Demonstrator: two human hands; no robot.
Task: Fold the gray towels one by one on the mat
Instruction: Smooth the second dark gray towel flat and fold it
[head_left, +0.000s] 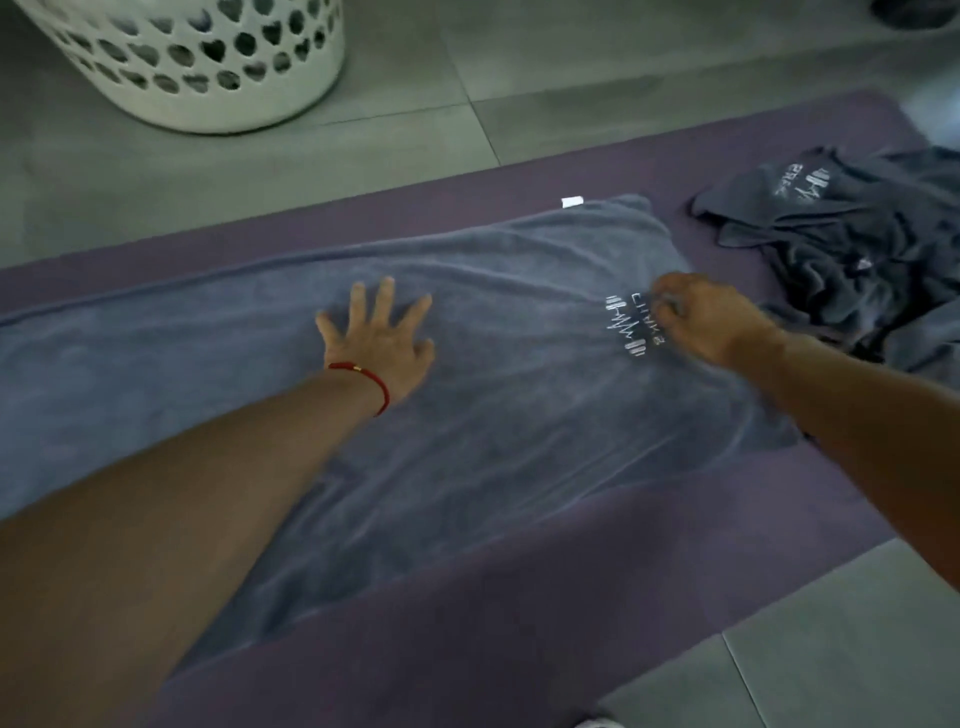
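Two outstretched arms, left hand (382, 340) flat on towel (519, 415).

We see a white laundry basket (208, 62) standing on the gray tiled floor (467, 67) at the upper left. Its wall is pierced all over with heart-shaped holes, and its top is cut off by the edge of the view. The floor is laid in large tiles with thin, pale joints, and it shows again as a strip at the lower right. In the far upper right corner we make out a dark thing (914, 13) on the tiles, too cropped and blurred to tell what it is.
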